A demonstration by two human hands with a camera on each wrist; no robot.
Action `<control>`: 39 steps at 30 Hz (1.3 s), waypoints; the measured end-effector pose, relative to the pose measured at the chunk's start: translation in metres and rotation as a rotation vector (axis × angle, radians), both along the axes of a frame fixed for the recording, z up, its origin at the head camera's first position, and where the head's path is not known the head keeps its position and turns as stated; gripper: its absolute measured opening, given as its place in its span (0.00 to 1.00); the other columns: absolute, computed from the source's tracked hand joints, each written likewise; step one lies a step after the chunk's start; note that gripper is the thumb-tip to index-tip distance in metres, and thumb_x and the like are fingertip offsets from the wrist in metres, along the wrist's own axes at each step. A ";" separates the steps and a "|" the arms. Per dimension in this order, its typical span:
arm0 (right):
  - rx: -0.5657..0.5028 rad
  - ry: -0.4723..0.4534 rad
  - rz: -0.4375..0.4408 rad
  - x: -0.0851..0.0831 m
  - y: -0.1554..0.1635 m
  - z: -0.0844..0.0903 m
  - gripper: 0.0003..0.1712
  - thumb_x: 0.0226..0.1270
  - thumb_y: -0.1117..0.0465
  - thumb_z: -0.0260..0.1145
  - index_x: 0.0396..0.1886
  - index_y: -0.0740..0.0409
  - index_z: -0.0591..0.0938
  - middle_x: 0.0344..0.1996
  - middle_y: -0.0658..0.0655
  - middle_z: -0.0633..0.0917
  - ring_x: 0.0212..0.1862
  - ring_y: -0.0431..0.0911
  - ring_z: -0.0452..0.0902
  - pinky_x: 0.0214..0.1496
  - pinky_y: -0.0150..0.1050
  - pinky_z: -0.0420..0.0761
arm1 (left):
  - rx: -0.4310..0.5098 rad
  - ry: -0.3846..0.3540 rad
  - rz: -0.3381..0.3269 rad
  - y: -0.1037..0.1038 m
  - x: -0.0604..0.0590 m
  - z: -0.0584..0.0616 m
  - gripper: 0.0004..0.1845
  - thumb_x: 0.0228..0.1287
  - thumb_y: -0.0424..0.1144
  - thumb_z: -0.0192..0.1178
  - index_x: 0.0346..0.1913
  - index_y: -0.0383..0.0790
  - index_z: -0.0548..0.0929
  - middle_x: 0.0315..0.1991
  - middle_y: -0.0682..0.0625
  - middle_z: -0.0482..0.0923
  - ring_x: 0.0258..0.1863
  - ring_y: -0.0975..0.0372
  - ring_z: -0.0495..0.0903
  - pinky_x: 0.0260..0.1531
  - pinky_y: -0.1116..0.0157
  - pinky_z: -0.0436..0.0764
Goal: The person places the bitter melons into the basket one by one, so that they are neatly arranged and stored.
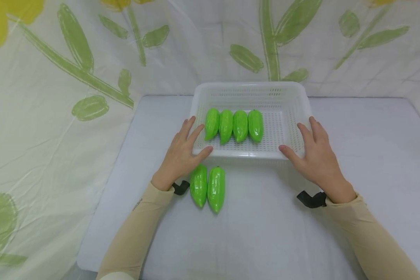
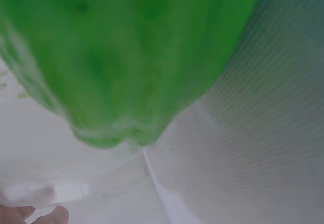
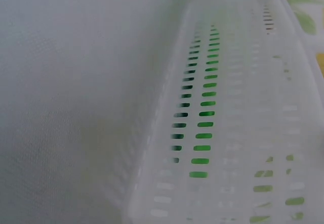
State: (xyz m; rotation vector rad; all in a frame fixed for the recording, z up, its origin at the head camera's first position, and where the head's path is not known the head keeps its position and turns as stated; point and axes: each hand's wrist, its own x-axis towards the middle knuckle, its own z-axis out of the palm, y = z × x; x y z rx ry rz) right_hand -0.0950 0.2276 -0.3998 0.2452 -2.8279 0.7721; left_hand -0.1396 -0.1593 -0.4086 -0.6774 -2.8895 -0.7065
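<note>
A white slotted plastic basket [image 1: 252, 154] stands at the back of the table. Inside, several glossy green, ridged fruits [image 1: 240, 126] with pointed ends lie side by side, toward its left. My left hand [image 1: 179, 155] is at the basket's near left corner, fingers spread along the side and thumb at the front rim. At the near right corner, my right hand [image 1: 316, 157] has its fingers spread and its thumb over the rim. Two more green fruits [image 1: 216, 190] lie on the table beside my left wrist; one fills much of the left wrist view [image 2: 126, 57].
A pale cloth covers the table [image 1: 266, 225]. Behind it hangs a white curtain [image 1: 203, 46] printed with green leaves and yellow flowers. The basket's slotted wall [image 3: 228, 113] spans the right wrist view, with green showing through its openings.
</note>
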 end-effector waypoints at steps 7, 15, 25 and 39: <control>0.003 -0.053 -0.012 0.000 0.000 0.000 0.55 0.71 0.34 0.65 0.80 0.69 0.58 0.83 0.70 0.47 0.80 0.74 0.48 0.68 0.80 0.61 | -0.034 0.065 0.024 0.001 0.005 0.002 0.56 0.68 0.83 0.27 0.80 0.42 0.64 0.85 0.40 0.44 0.85 0.44 0.40 0.74 0.31 0.56; -0.006 -0.066 -0.025 -0.001 0.000 -0.001 0.55 0.72 0.34 0.63 0.81 0.69 0.57 0.84 0.70 0.46 0.80 0.75 0.48 0.67 0.81 0.60 | -0.004 0.315 -0.043 0.004 0.030 0.012 0.43 0.74 0.69 0.49 0.74 0.36 0.72 0.79 0.33 0.59 0.79 0.38 0.58 0.72 0.38 0.66; -0.010 -0.057 -0.021 -0.002 0.001 -0.004 0.54 0.72 0.34 0.63 0.80 0.68 0.59 0.84 0.69 0.46 0.79 0.75 0.49 0.63 0.83 0.62 | -0.016 0.365 -0.092 0.018 0.085 0.014 0.31 0.63 0.56 0.68 0.60 0.36 0.83 0.67 0.35 0.74 0.62 0.41 0.76 0.49 0.45 0.82; -0.003 -0.065 -0.012 -0.002 0.001 -0.004 0.55 0.72 0.33 0.63 0.80 0.70 0.59 0.84 0.70 0.45 0.76 0.79 0.52 0.64 0.82 0.63 | -0.235 0.218 -0.171 0.037 0.099 -0.003 0.31 0.62 0.57 0.70 0.62 0.44 0.83 0.65 0.38 0.76 0.51 0.46 0.83 0.47 0.49 0.85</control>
